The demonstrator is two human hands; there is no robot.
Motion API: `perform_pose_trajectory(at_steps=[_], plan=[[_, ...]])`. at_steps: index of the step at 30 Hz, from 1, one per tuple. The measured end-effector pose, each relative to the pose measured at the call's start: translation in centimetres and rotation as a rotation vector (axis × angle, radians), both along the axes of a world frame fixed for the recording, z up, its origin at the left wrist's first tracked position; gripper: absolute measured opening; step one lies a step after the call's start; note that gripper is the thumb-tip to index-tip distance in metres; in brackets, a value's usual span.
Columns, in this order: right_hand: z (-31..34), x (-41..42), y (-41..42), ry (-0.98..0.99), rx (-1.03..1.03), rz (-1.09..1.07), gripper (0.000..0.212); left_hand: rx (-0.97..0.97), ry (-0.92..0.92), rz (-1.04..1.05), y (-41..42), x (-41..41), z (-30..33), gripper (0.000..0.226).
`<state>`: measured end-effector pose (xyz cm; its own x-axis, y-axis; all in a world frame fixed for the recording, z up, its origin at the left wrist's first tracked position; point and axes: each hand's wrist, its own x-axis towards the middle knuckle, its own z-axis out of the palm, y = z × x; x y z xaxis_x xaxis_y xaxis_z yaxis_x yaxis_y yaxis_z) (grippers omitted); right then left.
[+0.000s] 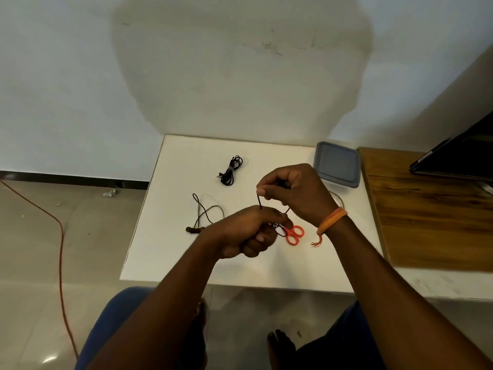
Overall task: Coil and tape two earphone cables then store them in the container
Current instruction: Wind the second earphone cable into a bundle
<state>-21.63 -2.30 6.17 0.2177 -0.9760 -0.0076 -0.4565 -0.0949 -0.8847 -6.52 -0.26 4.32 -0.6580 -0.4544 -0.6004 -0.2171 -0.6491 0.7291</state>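
Observation:
One black earphone cable (pixel 231 170) lies coiled and bound at the back of the white table (pixel 170 252). A second black earphone cable (pixel 203 212) trails loose across the table's left part, its earbuds lying near the left edge. My left hand (pixel 244 232) grips part of this cable in curled fingers. Just above it, my right hand (pixel 289 192) pinches a short upright stretch of the same cable between thumb and fingertips. A grey lidded container (pixel 336 164) stands at the table's back right corner.
Orange-handled scissors (pixel 294 234) lie on the table under my hands, partly hidden. A wooden surface (pixel 426 206) adjoins the table on the right, with a dark screen on it. An orange cord (pixel 60 236) runs across the floor at left.

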Motion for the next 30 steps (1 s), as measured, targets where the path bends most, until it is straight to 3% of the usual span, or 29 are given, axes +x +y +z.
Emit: perform_pose_trajectory(at_steps=[2, 5, 8, 10, 12, 14, 18, 21, 28, 30], plan=[[0.0, -0.4, 0.0, -0.029, 0.016, -0.002, 0.009, 0.112, 0.155, -0.08, 0.0, 0.3, 0.4, 0.033], [0.5, -0.7, 0.0, -0.194, 0.052, -0.026, 0.011, 0.217, 0.494, -0.119, -0.2, 0.8, 1.3, 0.032], [0.6, 0.4, 0.1, -0.337, 0.121, -0.006, 0.007, 0.205, 0.842, 0.068, -0.6, 0.3, 2.0, 0.025], [-0.1, 1.6, 0.4, -0.378, 0.233, -0.068, 0.023, 0.177, 0.963, 0.316, -0.8, -0.4, 2.4, 0.031], [-0.8, 2.4, 0.8, -0.21, 0.228, -0.107, 0.033, 0.103, 0.897, 0.566, -1.3, -0.6, 2.5, 0.045], [-1.2, 2.8, 1.1, -0.002, 0.203, -0.01, 0.028, -0.001, 0.733, 0.758, -1.9, -0.1, 2.4, 0.057], [-1.0, 3.0, 1.4, 0.086, 0.204, 0.109, 0.018, -0.104, 0.346, 1.051, -3.2, 2.3, 1.0, 0.069], [-0.9, 3.1, 1.3, 0.188, 0.215, 0.157, 0.018, -0.096, 0.176, 1.201, -3.8, 3.8, -0.1, 0.07], [-0.3, 2.0, 0.8, 0.35, 0.178, 0.245, 0.014, -0.571, -0.256, 0.958, -4.0, 3.4, -0.6, 0.044], [-0.1, 1.5, 0.6, 0.337, 0.141, 0.226, 0.012, -0.578, -0.349, 0.794, -3.9, 3.0, -0.9, 0.041]])
